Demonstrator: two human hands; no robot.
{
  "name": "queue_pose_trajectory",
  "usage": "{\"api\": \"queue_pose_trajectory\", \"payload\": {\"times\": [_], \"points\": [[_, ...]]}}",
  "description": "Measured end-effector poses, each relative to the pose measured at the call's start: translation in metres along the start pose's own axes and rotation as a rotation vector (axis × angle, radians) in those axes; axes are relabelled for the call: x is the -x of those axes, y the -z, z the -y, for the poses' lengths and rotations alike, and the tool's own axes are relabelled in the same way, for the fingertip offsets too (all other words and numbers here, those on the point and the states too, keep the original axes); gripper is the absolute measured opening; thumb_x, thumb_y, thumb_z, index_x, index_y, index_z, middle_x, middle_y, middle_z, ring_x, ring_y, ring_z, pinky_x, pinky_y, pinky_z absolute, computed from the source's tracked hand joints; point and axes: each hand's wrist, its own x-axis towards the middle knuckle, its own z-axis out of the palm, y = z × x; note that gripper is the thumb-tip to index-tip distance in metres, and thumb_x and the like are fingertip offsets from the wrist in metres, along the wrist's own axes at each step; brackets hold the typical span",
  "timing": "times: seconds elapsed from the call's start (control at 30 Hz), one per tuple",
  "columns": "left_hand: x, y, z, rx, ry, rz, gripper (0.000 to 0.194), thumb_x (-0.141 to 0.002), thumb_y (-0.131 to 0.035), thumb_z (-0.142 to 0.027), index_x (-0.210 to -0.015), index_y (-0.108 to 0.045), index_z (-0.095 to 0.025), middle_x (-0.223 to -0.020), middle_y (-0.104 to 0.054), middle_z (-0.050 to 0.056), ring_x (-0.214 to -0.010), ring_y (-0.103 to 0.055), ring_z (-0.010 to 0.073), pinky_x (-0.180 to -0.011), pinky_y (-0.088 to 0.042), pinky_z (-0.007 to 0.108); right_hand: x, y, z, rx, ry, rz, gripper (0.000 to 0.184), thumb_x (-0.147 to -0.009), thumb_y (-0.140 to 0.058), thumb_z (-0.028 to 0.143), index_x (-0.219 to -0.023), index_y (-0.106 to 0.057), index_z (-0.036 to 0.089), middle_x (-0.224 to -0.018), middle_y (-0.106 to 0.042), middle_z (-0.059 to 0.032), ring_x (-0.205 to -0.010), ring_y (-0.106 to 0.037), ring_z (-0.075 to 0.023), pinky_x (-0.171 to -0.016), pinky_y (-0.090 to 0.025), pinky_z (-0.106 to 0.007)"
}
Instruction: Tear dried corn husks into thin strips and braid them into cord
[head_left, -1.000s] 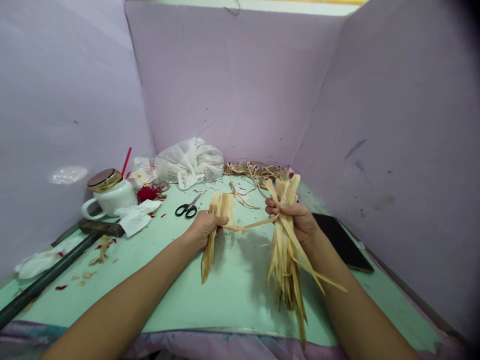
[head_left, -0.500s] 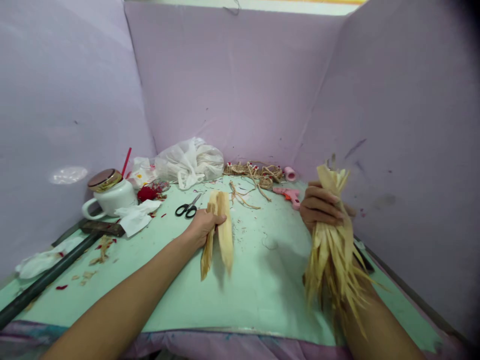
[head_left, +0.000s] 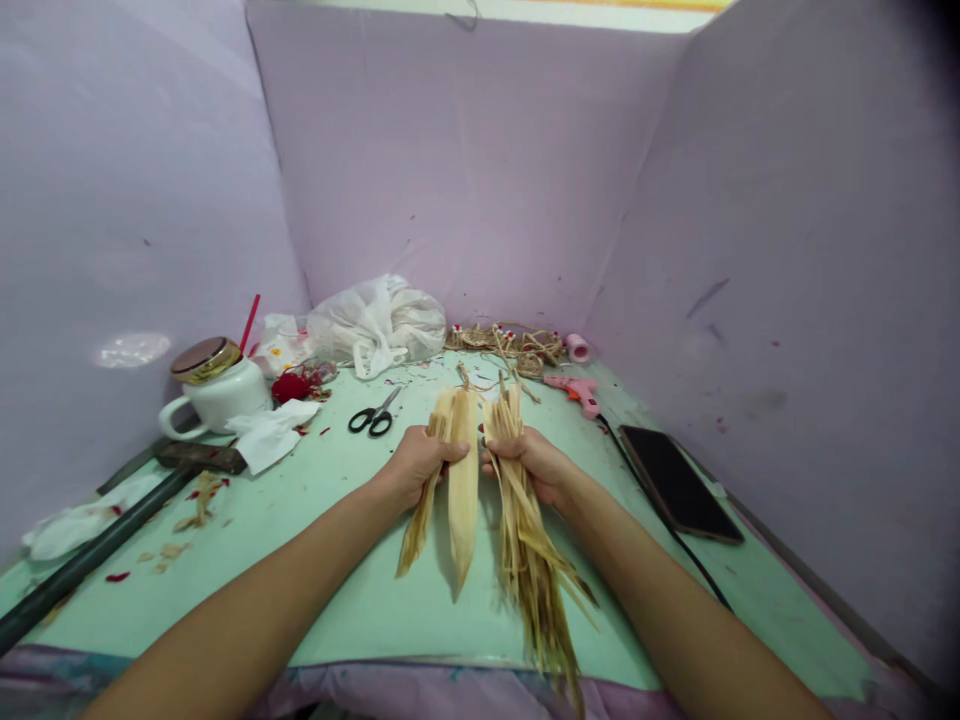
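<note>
In the head view my left hand [head_left: 418, 465] is closed around a few pale, flat corn husks [head_left: 463, 510], thumb lying across the front one. Their pointed ends hang down over the pale green tabletop. My right hand [head_left: 532, 462] grips a thicker bundle of dried husk strips [head_left: 525, 540], narrow and frayed, with browner tips spreading toward the table's front edge. Both hands are close together at the middle, the two bunches side by side with a slim gap between them. Most of the right fingers are hidden behind the bundle.
Black-handled scissors [head_left: 373, 418] lie left of centre. A hammer [head_left: 199, 458], white mug [head_left: 232, 398] and tissue [head_left: 271, 432] are at left. A plastic bag [head_left: 379, 325] and twine pieces [head_left: 517, 345] line the back. On the right are a pink glue gun [head_left: 574, 390] and a phone [head_left: 679, 480].
My right hand has brought its husk bundle from the right side in to the middle, beside my left hand. The phone and the glue gun's cord are now uncovered. My left hand stays nearly in place.
</note>
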Motion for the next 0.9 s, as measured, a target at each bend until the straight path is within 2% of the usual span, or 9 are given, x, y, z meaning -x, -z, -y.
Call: {"api": "queue_pose_trajectory", "payload": {"times": [0.07, 0.13, 0.23, 0.4, 0.63, 0.9], "points": [[-0.0005, -0.0005, 0.0024, -0.019, -0.014, -0.003, 0.031, -0.047, -0.073, -0.02, -0.073, -0.061, -0.01, -0.057, -0.062, 0.005, -0.048, -0.056, 0.0157, -0.04, -0.037, 0.022, 0.002, -0.0023, -0.0028, 0.003, -0.026, 0.065, 0.015, -0.065, -0.059, 0.01, -0.08, -0.06, 0.01, -0.06, -0.065, -0.0061, -0.052, -0.062, -0.0163, -0.057, -0.054, -0.029], [-0.0012, -0.0009, 0.0044, -0.059, -0.042, -0.036, 0.027, -0.047, -0.072, -0.021, -0.068, -0.059, -0.01, -0.052, -0.058, 0.002, -0.042, -0.051, 0.0121, -0.038, -0.034, 0.021, 0.0045, -0.0041, -0.0045, -0.011, -0.013, 0.167, 0.02, -0.067, -0.062, 0.02, -0.085, -0.061, 0.01, -0.067, -0.068, -0.0092, -0.058, -0.064, -0.0196, -0.062, -0.054, -0.035], [-0.0009, -0.0023, 0.0054, -0.107, -0.066, -0.058, 0.02, -0.048, -0.07, -0.019, -0.061, -0.056, -0.012, -0.044, -0.05, -0.002, -0.036, -0.042, 0.0075, -0.035, -0.028, 0.019, 0.0057, -0.0052, -0.0068, -0.002, 0.055, 0.238, 0.031, -0.061, -0.069, 0.024, -0.088, -0.062, 0.01, -0.073, -0.069, -0.0097, -0.064, -0.065, -0.0215, -0.067, -0.053, -0.036], [0.0017, -0.0048, 0.0021, -0.137, -0.049, -0.052, 0.013, -0.049, -0.064, -0.015, -0.056, -0.053, -0.012, -0.04, -0.046, -0.003, -0.033, -0.038, 0.0074, -0.032, -0.024, 0.02, 0.0034, -0.0031, -0.0069, 0.083, 0.113, 0.142, 0.036, -0.048, -0.073, 0.015, -0.082, -0.064, 0.01, -0.072, -0.07, -0.0084, -0.063, -0.065, -0.0225, -0.067, -0.052, -0.037], [0.002, -0.0048, -0.0008, -0.111, -0.028, -0.031, 0.012, -0.049, -0.062, -0.014, -0.055, -0.053, -0.011, -0.04, -0.047, -0.002, -0.034, -0.041, 0.0079, -0.032, -0.024, 0.019, 0.0036, -0.0026, -0.0059, 0.151, 0.166, 0.117, 0.035, -0.05, -0.068, 0.012, -0.084, -0.064, 0.01, -0.073, -0.069, -0.0079, -0.063, -0.064, -0.0218, -0.066, -0.052, -0.037], [0.0013, -0.0027, 0.0018, -0.149, -0.073, -0.007, 0.021, -0.048, -0.069, -0.022, -0.057, -0.053, -0.012, -0.042, -0.046, -0.003, -0.036, -0.038, 0.0065, -0.034, -0.024, 0.019, 0.0038, -0.006, -0.008, 0.2, 0.212, 0.073, 0.036, -0.048, -0.068, 0.012, -0.084, -0.064, 0.011, -0.073, -0.069, -0.0063, -0.063, -0.064, -0.0211, -0.064, -0.051, -0.034]]}}
